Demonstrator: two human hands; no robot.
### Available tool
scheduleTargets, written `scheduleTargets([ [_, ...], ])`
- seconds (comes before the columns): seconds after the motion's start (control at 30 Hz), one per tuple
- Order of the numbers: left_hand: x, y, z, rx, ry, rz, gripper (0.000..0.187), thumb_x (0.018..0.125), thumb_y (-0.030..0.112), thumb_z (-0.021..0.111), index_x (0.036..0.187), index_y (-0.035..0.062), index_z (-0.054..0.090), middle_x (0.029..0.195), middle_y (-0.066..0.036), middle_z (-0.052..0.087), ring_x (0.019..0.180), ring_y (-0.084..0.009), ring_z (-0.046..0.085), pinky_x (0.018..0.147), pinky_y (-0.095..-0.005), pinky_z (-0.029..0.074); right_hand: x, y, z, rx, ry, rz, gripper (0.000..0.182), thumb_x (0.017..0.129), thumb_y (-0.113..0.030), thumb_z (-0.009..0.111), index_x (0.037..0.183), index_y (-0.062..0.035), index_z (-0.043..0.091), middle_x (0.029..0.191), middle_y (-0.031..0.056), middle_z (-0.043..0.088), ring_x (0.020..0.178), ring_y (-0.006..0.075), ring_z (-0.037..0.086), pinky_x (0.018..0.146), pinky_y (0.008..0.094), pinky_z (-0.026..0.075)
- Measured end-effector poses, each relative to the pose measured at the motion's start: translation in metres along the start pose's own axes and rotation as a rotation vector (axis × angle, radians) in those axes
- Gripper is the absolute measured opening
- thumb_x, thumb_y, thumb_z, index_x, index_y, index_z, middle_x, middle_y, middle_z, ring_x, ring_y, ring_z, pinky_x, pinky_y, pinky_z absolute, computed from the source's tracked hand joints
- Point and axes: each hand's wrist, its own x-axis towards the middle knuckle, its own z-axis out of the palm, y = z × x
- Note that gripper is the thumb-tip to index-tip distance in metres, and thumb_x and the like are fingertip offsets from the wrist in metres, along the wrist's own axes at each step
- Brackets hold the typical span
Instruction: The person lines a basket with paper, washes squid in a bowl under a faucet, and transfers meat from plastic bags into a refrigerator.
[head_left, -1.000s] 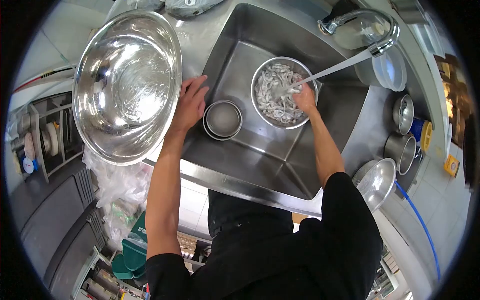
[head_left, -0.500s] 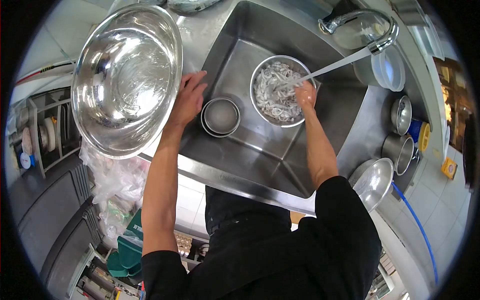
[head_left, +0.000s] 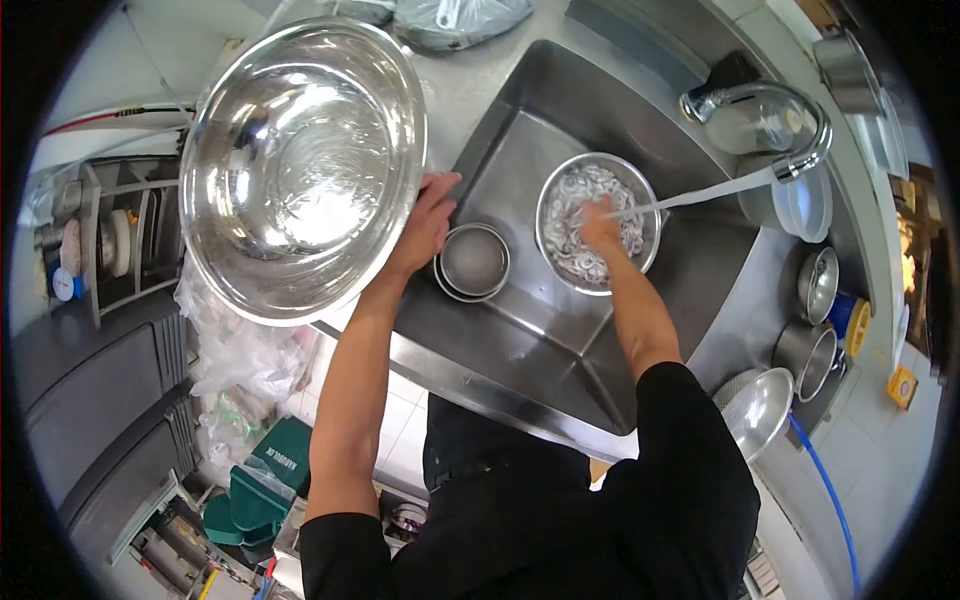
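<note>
A round metal bowl (head_left: 549,253) stands in the sink, full of wet, pale grey-white strips whose kind I cannot make out. My right hand (head_left: 600,226) dips into the strips, its fingers partly hidden among them. Water from the faucet (head_left: 802,160) pours into the bowl beside that hand. At the sink's left edge rests my left hand (head_left: 430,225), fingers stretched out and holding nothing. A large shiny metal bowl (head_left: 330,180) is right beside it on the left. Two small round metal containers (head_left: 473,262), one seemingly inside the other, sit near my left fingers in the sink.
The steel sink (head_left: 520,330) has a raised front rim. On the right ledge are a metal strainer (head_left: 757,413), a metal pot (head_left: 806,360), a small bowl (head_left: 819,284) and plastic tubs (head_left: 800,205). A filled plastic bag (head_left: 460,20) lies behind the sink.
My right hand has moved from the bowl's right side to its middle, into the strips. The whole view has shifted; my left hand remains at the sink edge.
</note>
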Motion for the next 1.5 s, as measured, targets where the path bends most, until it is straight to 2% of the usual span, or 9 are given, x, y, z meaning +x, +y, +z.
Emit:
scheduleTargets([
  [0.3,-0.003,-0.005,0.005,-0.028,0.01,0.021,0.026,0.063,-0.003,0.063,0.087,0.005,0.064,0.127,0.0,0.051,0.114,-0.0224,0.046,0.097,-0.0368,0.039,-0.002,0.005,-0.089,0.297,-0.016,0.054,0.049,0.068,-0.019,0.068,0.116,-0.0175,0.059,0.111,0.0246,0.058,0.108,0.0405,0.053,0.092,0.0451,0.044],
  [0.5,-0.001,0.0,0.002,-0.062,0.016,0.009,0.023,0.064,-0.004,0.061,0.086,0.0035,0.064,0.127,-0.002,0.052,0.115,-0.0248,0.045,0.097,-0.0368,0.039,-0.037,-0.011,-0.105,0.171,0.041,0.229,0.067,0.076,-0.065,0.052,0.097,-0.0029,0.065,0.109,0.0267,0.059,0.103,0.0395,0.057,0.087,0.0453,0.046],
  [0.6,-0.001,-0.003,0.003,-0.056,0.014,0.022,0.022,0.064,-0.003,0.062,0.085,0.0036,0.064,0.127,-0.002,0.052,0.115,-0.0255,0.044,0.097,-0.0369,0.039,-0.015,0.015,-0.087,0.463,-0.067,0.334,0.071,0.076,-0.067,0.051,0.102,-0.0019,0.064,0.107,0.0261,0.06,0.103,0.042,0.056,0.09,0.0443,0.044],
  [0.8,0.002,0.001,-0.001,-0.038,-0.007,0.002,0.021,0.064,-0.002,0.062,0.084,0.0043,0.064,0.127,-0.001,0.052,0.115,-0.0251,0.044,0.096,-0.0367,0.039,-0.026,0.04,-0.042,0.136,-0.187,-0.013,0.086,0.061,-0.027,0.078,0.135,-0.0098,0.037,0.139,0.0248,0.033,0.132,0.0356,0.029,0.096,0.0436,0.043],
  [0.87,0.002,0.001,0.001,-0.043,-0.011,-0.019,0.021,0.064,-0.002,0.063,0.084,0.0045,0.064,0.127,0.0,0.052,0.115,-0.0249,0.044,0.095,-0.0366,0.039,-0.041,-0.01,-0.066,-0.071,-0.303,0.349,0.084,0.065,-0.023,0.075,0.138,-0.0178,0.034,0.14,0.0234,0.031,0.135,0.0359,0.022,0.099,0.0438,0.041],
  [1.13,0.002,-0.001,0.002,-0.045,-0.002,0.0,0.02,0.064,-0.002,0.063,0.083,0.005,0.064,0.125,0.0,0.053,0.114,-0.0239,0.046,0.095,-0.0363,0.04,0.031,0.091,0.003,0.297,-0.032,0.264,0.068,0.07,-0.022,0.073,0.132,-0.015,0.045,0.122,0.021,0.053,0.107,0.0321,0.056,0.086,0.038,0.049],
  [1.23,0.002,-0.002,0.003,-0.065,-0.01,-0.012,0.019,0.067,-0.002,0.062,0.084,0.005,0.064,0.125,0.0,0.053,0.114,-0.0246,0.046,0.094,-0.0369,0.041,0.0,0.054,-0.081,0.757,-0.549,0.399,0.081,0.072,-0.033,0.073,0.14,-0.0198,0.032,0.127,0.0111,0.052,0.094,0.03,0.059,0.072,0.0444,0.053],
  [1.33,0.003,0.001,0.002,-0.089,-0.01,-0.021,0.017,0.068,-0.001,0.062,0.084,0.0045,0.064,0.125,0.0,0.053,0.113,-0.0251,0.047,0.093,-0.0372,0.042,-0.019,0.051,-0.145,1.167,-0.746,0.308,0.087,0.071,-0.035,0.074,0.143,-0.0224,0.027,0.132,0.0086,0.048,0.101,0.0346,0.057,0.071,0.0484,0.053],
  [1.5,0.003,0.0,0.0,-0.058,0.003,-0.008,0.017,0.068,-0.003,0.062,0.083,0.0039,0.064,0.125,0.0,0.054,0.113,-0.0253,0.047,0.092,-0.0366,0.042,-0.012,0.064,-0.021,0.745,-0.199,0.662,0.071,0.074,-0.017,0.069,0.136,-0.0157,0.035,0.128,0.0154,0.049,0.097,0.0295,0.06,0.072,0.0487,0.055],
])
